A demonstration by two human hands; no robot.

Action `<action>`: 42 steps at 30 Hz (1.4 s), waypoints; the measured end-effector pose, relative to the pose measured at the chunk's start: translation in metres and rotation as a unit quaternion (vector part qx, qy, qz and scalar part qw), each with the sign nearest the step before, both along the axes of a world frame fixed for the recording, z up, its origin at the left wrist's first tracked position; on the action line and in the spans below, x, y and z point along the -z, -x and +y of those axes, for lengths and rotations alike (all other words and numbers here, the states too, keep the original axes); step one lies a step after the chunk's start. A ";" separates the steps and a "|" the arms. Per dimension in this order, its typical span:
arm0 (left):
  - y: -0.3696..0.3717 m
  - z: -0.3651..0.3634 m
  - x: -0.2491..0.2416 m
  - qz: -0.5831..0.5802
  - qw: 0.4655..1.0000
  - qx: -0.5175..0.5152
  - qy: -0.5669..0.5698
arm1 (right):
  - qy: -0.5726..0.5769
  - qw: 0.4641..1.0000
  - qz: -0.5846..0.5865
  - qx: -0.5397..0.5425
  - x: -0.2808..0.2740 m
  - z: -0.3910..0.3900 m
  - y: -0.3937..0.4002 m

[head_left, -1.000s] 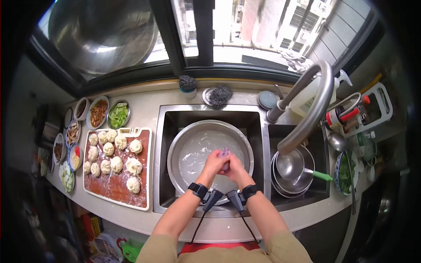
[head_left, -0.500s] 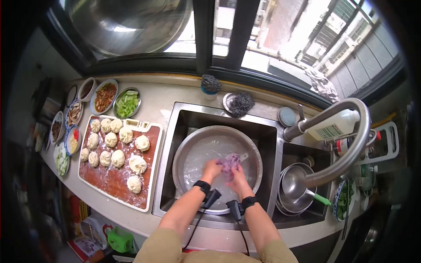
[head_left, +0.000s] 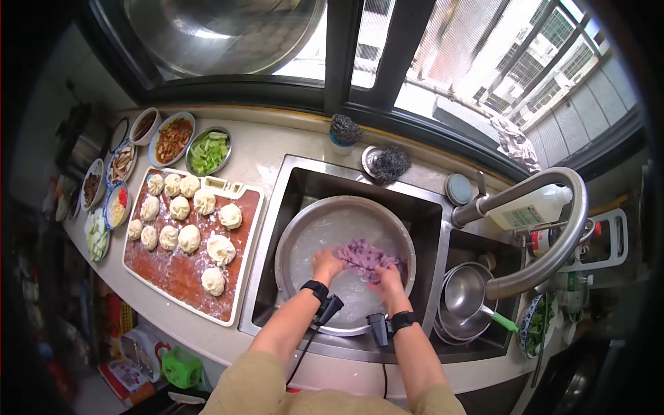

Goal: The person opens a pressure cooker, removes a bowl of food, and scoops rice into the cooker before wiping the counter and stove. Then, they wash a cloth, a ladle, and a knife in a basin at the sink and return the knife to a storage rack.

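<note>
A large metal basin [head_left: 294,228] holding water sits in the left compartment of the sink [head_left: 277,181]. Inside it, a crumpled purple cloth [head_left: 366,256] is spread between my two hands. My left hand [head_left: 328,265] grips the cloth's left end, its fingers bent around the edge. At the cloth's lower right, my right hand [head_left: 387,278] is closed on the other end. Both wrists wear black bands with small devices and cables.
Left of the sink, a floured board [head_left: 176,273] carries several dumplings, with bowls of chopped food [head_left: 173,140] behind it. A curved faucet [head_left: 577,228] arches over the right compartment, where metal bowls [head_left: 465,294] and a green-handled ladle [head_left: 503,321] sit. Scouring pads [head_left: 391,164] lie behind.
My hands have moved apart, and the bunched purple cloth is now stretched wider between them. The camera view has shifted slightly.
</note>
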State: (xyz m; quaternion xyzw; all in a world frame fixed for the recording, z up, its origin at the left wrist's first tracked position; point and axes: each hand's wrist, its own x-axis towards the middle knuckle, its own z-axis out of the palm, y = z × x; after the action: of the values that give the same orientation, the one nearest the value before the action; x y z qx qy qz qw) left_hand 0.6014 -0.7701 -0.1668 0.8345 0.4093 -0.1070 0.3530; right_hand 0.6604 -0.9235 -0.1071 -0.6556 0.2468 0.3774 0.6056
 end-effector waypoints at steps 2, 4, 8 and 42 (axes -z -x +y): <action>-0.005 -0.004 0.066 -0.058 0.939 -0.044 0.335 | 0.011 0.997 0.035 -0.074 0.011 0.001 0.005; -0.010 -0.019 0.014 -0.065 0.899 -0.073 0.428 | -0.001 0.994 0.038 -0.102 0.022 0.000 0.013; -0.007 -0.029 -0.002 -0.079 0.827 -0.105 0.547 | 0.001 0.990 0.054 -0.129 0.006 -0.007 0.012; -0.001 -0.025 -0.044 -0.246 0.968 0.043 0.024 | 0.308 0.724 -0.490 -0.375 -0.103 -0.068 0.024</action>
State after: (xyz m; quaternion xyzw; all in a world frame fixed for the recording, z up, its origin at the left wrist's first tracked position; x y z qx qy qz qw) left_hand 0.6028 -0.7952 -0.1226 0.8436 0.2705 0.0766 0.4575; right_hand 0.6362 -0.9915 -0.0043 -0.9388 -0.2480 0.1029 0.2158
